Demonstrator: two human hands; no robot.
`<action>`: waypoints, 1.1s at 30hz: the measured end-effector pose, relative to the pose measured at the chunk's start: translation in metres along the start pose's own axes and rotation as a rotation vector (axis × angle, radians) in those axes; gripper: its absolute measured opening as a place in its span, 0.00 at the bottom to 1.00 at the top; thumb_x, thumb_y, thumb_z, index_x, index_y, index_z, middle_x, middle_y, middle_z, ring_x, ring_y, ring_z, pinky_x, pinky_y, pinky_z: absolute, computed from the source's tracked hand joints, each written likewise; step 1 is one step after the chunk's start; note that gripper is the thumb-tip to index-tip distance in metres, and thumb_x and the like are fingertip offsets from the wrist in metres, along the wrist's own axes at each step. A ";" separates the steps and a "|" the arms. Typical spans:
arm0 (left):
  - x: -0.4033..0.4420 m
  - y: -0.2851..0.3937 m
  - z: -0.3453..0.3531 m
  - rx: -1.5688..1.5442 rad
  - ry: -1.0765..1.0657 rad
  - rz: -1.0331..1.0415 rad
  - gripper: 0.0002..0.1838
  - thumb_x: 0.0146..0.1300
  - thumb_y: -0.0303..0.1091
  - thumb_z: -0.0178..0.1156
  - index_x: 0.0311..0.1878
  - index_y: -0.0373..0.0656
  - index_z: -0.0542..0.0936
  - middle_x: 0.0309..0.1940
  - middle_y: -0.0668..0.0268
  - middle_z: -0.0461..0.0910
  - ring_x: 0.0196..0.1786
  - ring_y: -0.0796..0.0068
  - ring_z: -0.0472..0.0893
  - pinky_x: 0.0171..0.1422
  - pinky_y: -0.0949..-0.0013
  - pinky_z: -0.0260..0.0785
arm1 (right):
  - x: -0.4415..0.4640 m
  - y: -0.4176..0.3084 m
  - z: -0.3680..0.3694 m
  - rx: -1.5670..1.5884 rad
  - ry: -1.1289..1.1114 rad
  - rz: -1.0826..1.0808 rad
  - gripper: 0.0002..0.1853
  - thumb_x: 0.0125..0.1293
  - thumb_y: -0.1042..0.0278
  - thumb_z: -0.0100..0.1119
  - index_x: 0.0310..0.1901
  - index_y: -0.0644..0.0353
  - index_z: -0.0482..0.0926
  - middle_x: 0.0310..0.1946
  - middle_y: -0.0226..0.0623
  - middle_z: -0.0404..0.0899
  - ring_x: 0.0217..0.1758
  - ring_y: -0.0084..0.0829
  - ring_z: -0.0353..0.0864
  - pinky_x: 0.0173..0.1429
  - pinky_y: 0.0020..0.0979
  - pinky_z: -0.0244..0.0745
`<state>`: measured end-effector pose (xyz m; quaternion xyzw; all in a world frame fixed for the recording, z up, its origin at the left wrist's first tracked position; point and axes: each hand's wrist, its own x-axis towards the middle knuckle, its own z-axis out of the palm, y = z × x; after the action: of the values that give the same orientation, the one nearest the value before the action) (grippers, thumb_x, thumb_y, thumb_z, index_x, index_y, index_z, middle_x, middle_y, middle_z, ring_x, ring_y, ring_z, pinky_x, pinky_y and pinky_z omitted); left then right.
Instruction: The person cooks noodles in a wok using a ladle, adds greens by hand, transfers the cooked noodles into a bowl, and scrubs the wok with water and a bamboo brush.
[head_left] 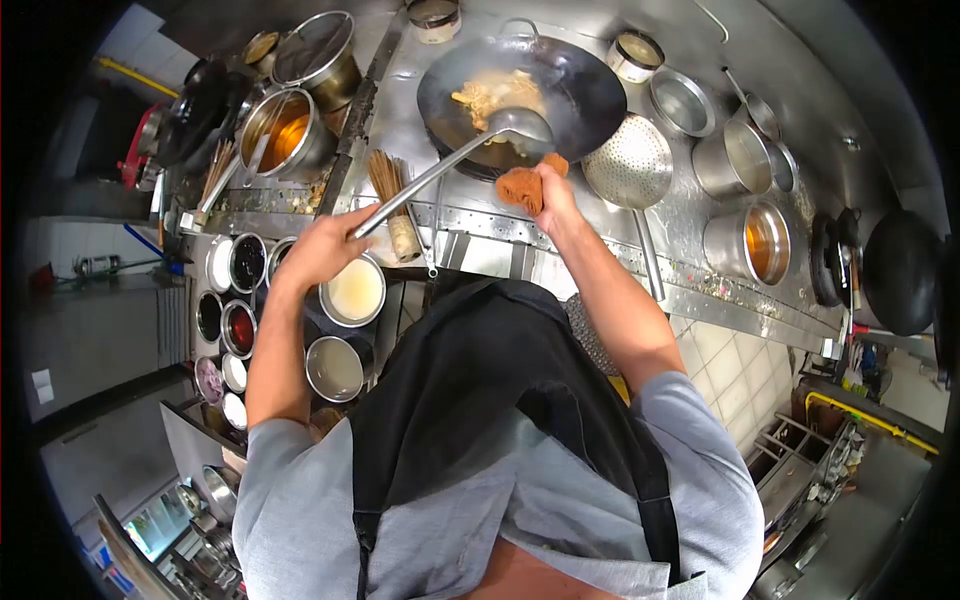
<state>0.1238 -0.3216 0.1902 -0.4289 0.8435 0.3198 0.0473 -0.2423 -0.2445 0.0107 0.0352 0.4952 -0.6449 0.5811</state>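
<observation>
My left hand (325,248) is closed round the end of a long-handled ladle (520,125), whose bowl hangs over the near side of a dark wok (590,95). Pale, yellowish pieces of food (500,95) lie inside the wok, with some steam over them. At the wok's near rim, my right hand (558,203) grips a folded orange-brown cloth (522,188). The cloth hides whatever part of the wok it may cover. Below the ladle's handle, a bamboo wok brush (388,180) lies on the steel stove top.
A perforated strainer (630,165) lies right of the wok, near steel pots (732,160). To the left stand a pot of orange liquid (288,135) and a mesh-covered pot (315,50). Several seasoning containers (240,330) and a bowl of pale yellow liquid (355,292) sit by my left arm.
</observation>
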 end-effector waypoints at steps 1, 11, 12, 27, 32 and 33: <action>-0.016 0.008 -0.011 -0.121 -0.071 -0.041 0.33 0.68 0.28 0.65 0.76 0.54 0.74 0.30 0.60 0.82 0.28 0.69 0.76 0.36 0.62 0.71 | -0.014 -0.004 0.011 0.024 0.011 0.001 0.14 0.70 0.68 0.55 0.53 0.65 0.76 0.42 0.47 0.86 0.40 0.45 0.88 0.41 0.48 0.86; 0.005 0.011 0.079 -0.040 0.159 -0.072 0.30 0.68 0.38 0.67 0.74 0.54 0.75 0.51 0.44 0.85 0.55 0.41 0.84 0.61 0.53 0.77 | -0.074 0.069 -0.022 0.002 -0.138 -0.068 0.22 0.72 0.62 0.50 0.60 0.68 0.77 0.56 0.50 0.83 0.56 0.47 0.85 0.60 0.50 0.85; -0.001 0.019 0.077 -0.083 0.168 -0.075 0.31 0.67 0.36 0.67 0.74 0.55 0.75 0.51 0.44 0.85 0.55 0.42 0.84 0.62 0.53 0.76 | -0.069 0.094 -0.055 -0.073 -0.199 -0.016 0.22 0.72 0.62 0.49 0.60 0.68 0.76 0.54 0.50 0.83 0.58 0.47 0.85 0.61 0.50 0.84; -0.026 0.046 0.010 -0.012 -0.030 -0.159 0.30 0.66 0.32 0.67 0.72 0.45 0.76 0.53 0.44 0.85 0.57 0.45 0.85 0.62 0.55 0.76 | 0.037 0.019 -0.008 0.011 -0.129 -0.012 0.18 0.72 0.66 0.48 0.54 0.73 0.78 0.49 0.51 0.86 0.52 0.48 0.88 0.56 0.48 0.87; 0.022 0.022 0.053 -0.210 0.111 -0.115 0.31 0.67 0.32 0.66 0.74 0.42 0.74 0.41 0.51 0.85 0.40 0.58 0.84 0.47 0.59 0.76 | 0.039 0.021 -0.008 0.033 -0.087 -0.065 0.17 0.73 0.66 0.48 0.53 0.70 0.78 0.48 0.49 0.87 0.47 0.45 0.89 0.42 0.42 0.88; 0.029 0.026 0.055 -0.313 0.107 -0.160 0.31 0.69 0.31 0.65 0.75 0.42 0.73 0.35 0.57 0.82 0.34 0.67 0.80 0.40 0.63 0.74 | 0.037 0.020 -0.006 0.018 -0.067 -0.076 0.17 0.73 0.66 0.48 0.54 0.69 0.77 0.48 0.48 0.88 0.47 0.45 0.90 0.40 0.42 0.87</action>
<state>0.0748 -0.2990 0.1496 -0.5134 0.7479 0.4189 -0.0398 -0.2420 -0.2637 -0.0275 0.0000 0.4708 -0.6717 0.5721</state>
